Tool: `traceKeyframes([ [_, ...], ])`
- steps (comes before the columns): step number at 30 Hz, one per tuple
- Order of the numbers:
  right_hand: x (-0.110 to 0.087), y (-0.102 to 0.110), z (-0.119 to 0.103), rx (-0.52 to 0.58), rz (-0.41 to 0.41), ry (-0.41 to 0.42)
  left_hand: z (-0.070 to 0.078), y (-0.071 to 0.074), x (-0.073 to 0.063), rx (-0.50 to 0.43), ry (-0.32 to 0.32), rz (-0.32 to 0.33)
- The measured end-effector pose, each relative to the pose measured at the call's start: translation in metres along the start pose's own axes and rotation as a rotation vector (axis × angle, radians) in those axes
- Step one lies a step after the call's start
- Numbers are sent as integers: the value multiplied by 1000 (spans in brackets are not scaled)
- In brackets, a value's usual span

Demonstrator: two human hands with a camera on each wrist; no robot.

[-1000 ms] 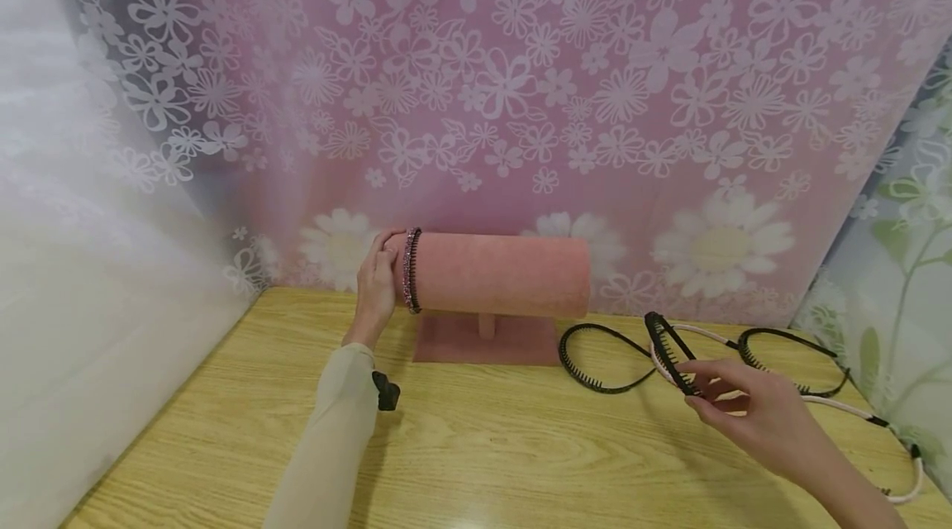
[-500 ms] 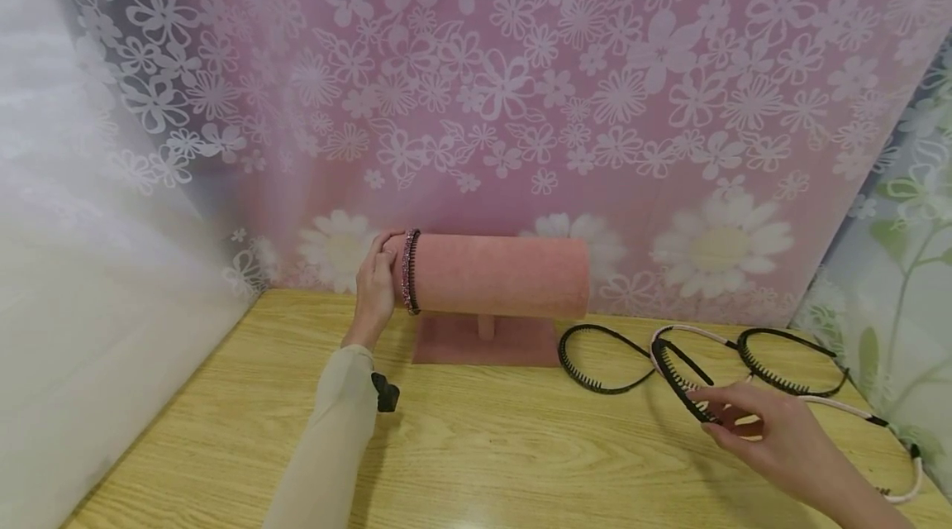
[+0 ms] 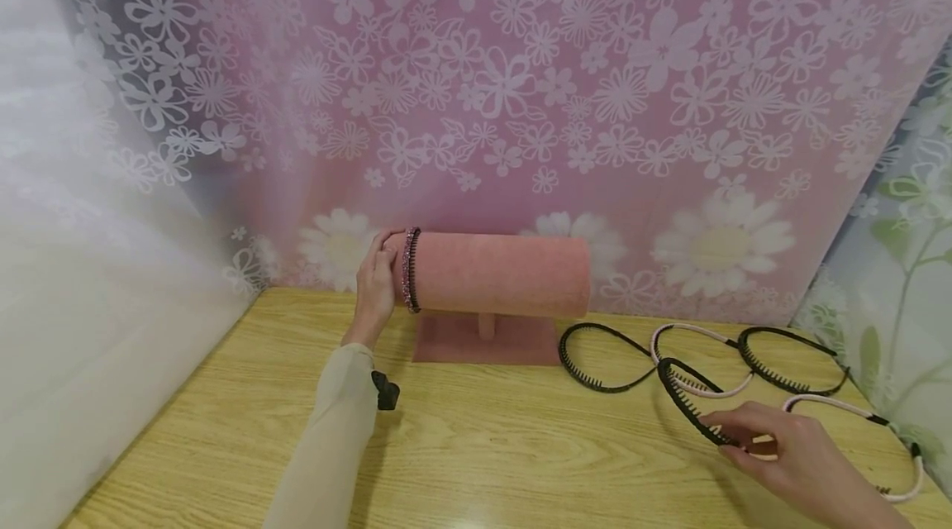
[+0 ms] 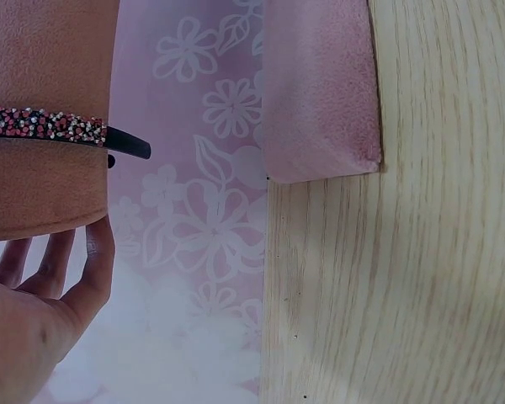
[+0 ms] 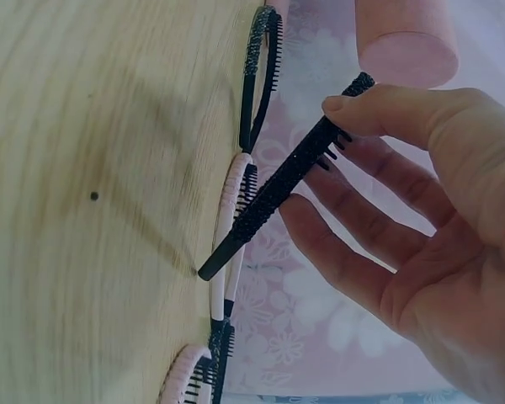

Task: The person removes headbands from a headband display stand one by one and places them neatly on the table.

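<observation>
A pink plush display roll (image 3: pixel 502 274) lies level on a post above a flat pink base (image 3: pixel 446 345). My left hand (image 3: pixel 377 281) holds the roll's left end, its fingers bent over the edge in the left wrist view. Round the roll, beside that hand, sits a toothed headband (image 4: pixel 55 126) crusted with pink, white and black beads. My right hand (image 3: pixel 802 455) pinches a black toothed headband (image 5: pixel 290 172) between thumb and fingers near one end. One tip of that headband points down close to the wooden table (image 3: pixel 491 455).
Right of the stand lie another black headband (image 3: pixel 575 375), a pale pink one with dark tips (image 3: pixel 695 326), and a further black one (image 3: pixel 777 382). Another pale pink headband (image 3: pixel 833 402) is partly behind my right hand. Floral curtains (image 3: pixel 506 99) enclose the table's back and sides.
My right hand has moved down and slightly right, toward me, with the black headband, uncovering more of the pink headband behind it. The left hand stays on the roll.
</observation>
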State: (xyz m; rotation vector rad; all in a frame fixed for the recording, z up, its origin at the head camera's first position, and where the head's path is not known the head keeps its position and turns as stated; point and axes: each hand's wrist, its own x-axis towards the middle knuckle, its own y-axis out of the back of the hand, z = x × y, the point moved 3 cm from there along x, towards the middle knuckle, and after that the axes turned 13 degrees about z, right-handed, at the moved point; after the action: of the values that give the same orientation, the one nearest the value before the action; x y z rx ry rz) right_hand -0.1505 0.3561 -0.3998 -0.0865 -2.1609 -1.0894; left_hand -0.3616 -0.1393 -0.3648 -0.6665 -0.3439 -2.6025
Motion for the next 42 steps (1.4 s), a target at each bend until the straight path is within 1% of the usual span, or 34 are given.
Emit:
traceKeyframes([
  [4, -6, 3, 2, -21, -49, -18, 1, 0, 0, -8, 5, -3],
  [5, -8, 4, 2, -36, -48, -6, 1, 0, 0, -6, 8, -4],
  [8, -13, 7, 0, -97, -25, 42, 1, 0, 0, -4, 15, -5],
  [11, -16, 9, -2, -154, 42, 90, 1, 1, 0, 0, 14, -2],
  [13, -18, 9, -2, -169, 52, 89, 1, 1, 0, 2, 13, -1],
  [16, -22, 12, 0, -158, 43, 89, -1, 1, 0, 7, 19, -6],
  [19, -28, 15, 4, -96, 3, 93, -2, 0, -1, 0, 30, -23],
  [23, -35, 19, 10, 7, -73, 89, -1, 0, -1, -10, 39, -26],
  [26, -39, 19, 14, 30, -134, 95, 0, 1, -1, -19, 39, -19],
  [27, -40, 18, 15, 38, -163, 93, 0, 1, -1, -21, 39, -19],
  [29, -41, 15, 19, 57, -251, 71, 0, 1, -1, -21, 38, -18],
  [32, -42, 8, 22, 92, -350, 52, -1, 1, 0, -23, 45, -21],
  [34, -41, 3, 22, 104, -383, 46, -1, 0, 0, -23, 49, -24],
  [39, -38, -6, 18, 64, -352, 105, -2, 0, -1, -18, 51, -21],
  [42, -37, -10, 17, 80, -351, 130, -1, 1, 0, -12, 48, -18],
])
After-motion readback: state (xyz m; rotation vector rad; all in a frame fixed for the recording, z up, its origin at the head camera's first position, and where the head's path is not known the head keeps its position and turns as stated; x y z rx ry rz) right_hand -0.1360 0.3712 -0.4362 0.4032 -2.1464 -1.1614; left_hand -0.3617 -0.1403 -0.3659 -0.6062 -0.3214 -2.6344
